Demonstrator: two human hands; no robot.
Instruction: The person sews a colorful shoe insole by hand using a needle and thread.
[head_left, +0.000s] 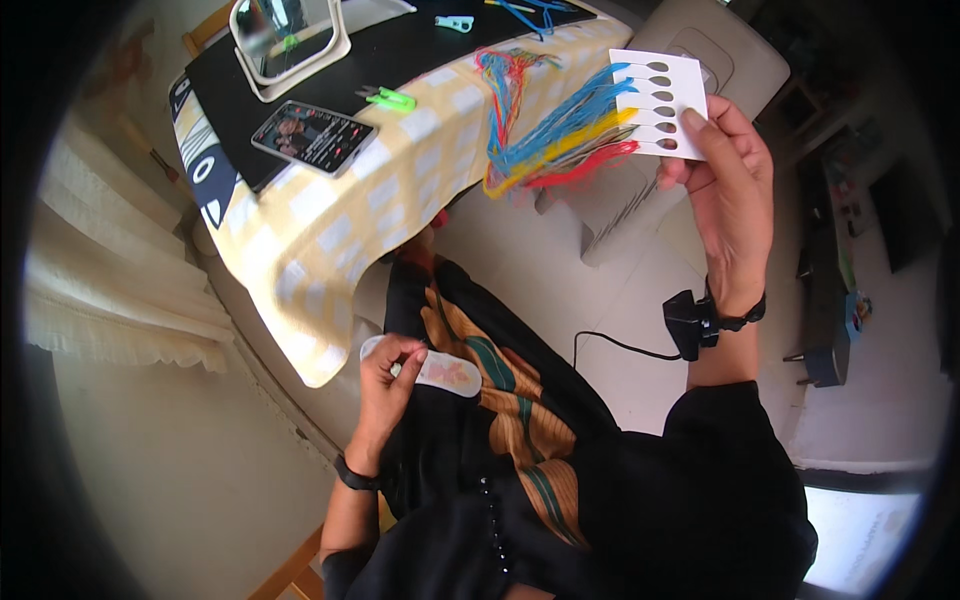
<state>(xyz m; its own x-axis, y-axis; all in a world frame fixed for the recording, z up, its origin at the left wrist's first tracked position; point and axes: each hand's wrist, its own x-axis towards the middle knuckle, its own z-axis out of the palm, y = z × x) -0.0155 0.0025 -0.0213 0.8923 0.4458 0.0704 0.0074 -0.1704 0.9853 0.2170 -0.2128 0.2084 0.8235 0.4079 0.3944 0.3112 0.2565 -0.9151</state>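
Observation:
At the upper right, my right hand (724, 146) grips a white thread organizer card (675, 101) by its right edge. Several holes run down the card, and skeins of blue, yellow, grey-green and red embroidery thread (570, 131) hang from it towards the tablecloth. My left hand (390, 367) is over my lap, thumb and forefinger pinched together; a tiny dark thing shows at the fingertips, too small to identify. Just beside and beneath those fingers lies a white oval piece with a pinkish pattern (450, 373), on my dark clothing.
On the table with its yellow-and-white checked cloth (330, 217) are a phone (313, 137), green thread snips (391, 99), a framed mirror (289, 37), a pale turquoise cutter-like tool (454, 24) and more tangled thread (510, 71). A beige chair (720, 45) stands beyond the card.

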